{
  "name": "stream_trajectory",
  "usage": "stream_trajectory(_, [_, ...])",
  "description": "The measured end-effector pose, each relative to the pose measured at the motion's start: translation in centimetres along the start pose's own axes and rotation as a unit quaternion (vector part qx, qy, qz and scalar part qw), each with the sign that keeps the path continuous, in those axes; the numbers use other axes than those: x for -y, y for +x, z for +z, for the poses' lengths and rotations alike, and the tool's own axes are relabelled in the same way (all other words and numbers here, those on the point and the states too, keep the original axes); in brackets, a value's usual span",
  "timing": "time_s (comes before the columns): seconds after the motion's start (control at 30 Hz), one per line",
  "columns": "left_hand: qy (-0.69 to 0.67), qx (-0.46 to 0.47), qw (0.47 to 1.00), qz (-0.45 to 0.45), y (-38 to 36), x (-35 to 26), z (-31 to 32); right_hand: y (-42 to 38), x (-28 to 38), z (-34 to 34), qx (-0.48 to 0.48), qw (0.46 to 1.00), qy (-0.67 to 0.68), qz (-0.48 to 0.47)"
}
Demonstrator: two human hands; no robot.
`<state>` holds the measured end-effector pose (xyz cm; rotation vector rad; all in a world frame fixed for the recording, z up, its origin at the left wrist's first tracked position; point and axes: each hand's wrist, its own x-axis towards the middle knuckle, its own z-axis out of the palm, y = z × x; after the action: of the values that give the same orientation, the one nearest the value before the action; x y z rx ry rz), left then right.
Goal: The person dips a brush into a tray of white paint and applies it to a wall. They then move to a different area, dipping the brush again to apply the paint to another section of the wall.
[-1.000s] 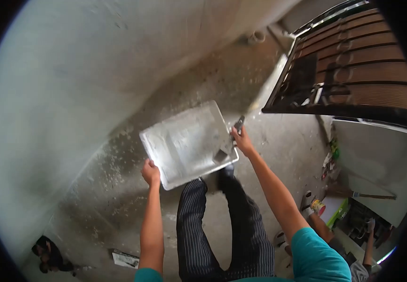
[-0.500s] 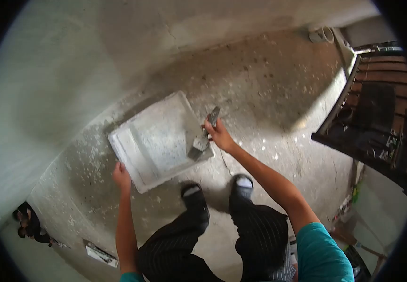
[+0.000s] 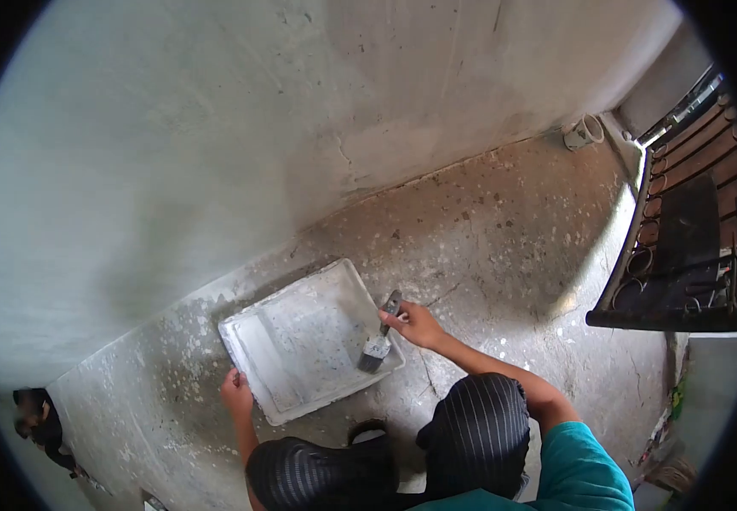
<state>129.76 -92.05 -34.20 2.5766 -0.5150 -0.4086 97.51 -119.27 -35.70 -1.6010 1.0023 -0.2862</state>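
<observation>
My right hand (image 3: pixel 416 324) is wrapped round the handle of a paintbrush (image 3: pixel 377 349), whose bristles point down over the near right corner of a white plastic tray (image 3: pixel 300 415). White paint coats the metal band and part of the bristles. At the tray's left side, my left hand (image 3: pixel 237 397) is closed on the rim, thumb and fingers pinched together there. The inside of the tray is smeared with whitish paint, with dark specks across the floor of it.
A pale plastered wall (image 3: pixel 215 153) rises behind the tray. Paint spots mark the concrete floor (image 3: pixel 487 230). A white bucket (image 3: pixel 583 133) stands in the far right corner, near a dark metal gate (image 3: pixel 675 230). Another person (image 3: pixel 43 426) is at the far left.
My view has tilted up, showing more wall, and my knees are bent higher into view. The brush remains in my right hand over the tray; my left hand stays at the rim.
</observation>
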Motion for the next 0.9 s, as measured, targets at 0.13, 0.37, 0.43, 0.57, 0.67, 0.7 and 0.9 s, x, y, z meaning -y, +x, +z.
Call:
stream_trajectory(0.13, [0.106, -0.046, 0.988, 0.100, -0.1, 0.1, -0.6, -0.8, 5.2, -0.8, -0.013, 0.998, -0.009, -0.062])
stream_trajectory(0.37, [0.003, -0.076, 0.986, 0.150, 0.9, -9.1, -3.6, 0.2, 14.4, -6.1, -0.063, 0.973, -0.085, -0.204])
stream_trajectory(0.43, [-0.071, -0.060, 0.978, 0.188, 1.1, -12.1, -3.0, 0.8, 16.2, -7.9, -0.117, 0.961, -0.111, -0.226])
stream_trajectory(0.57, [-0.149, -0.031, 0.955, 0.256, 0.6, -15.5, -1.2, 1.6, 19.6, -10.9, -0.170, 0.956, -0.095, -0.219])
stream_trajectory(0.67, [-0.173, -0.020, 0.942, 0.287, -0.8, -18.2, -1.0, 2.5, 20.4, -12.5, -0.244, 0.961, 0.056, -0.117])
stream_trajectory(0.7, [-0.194, -0.014, 0.937, 0.288, -1.5, -19.5, -1.4, 3.3, 19.5, -12.7, -0.263, 0.947, 0.168, -0.076])
stream_trajectory(0.9, [-0.278, 0.068, 0.886, 0.364, -4.9, -29.1, -5.8, 5.6, 15.1, -9.3, -0.350, 0.827, 0.438, 0.041])
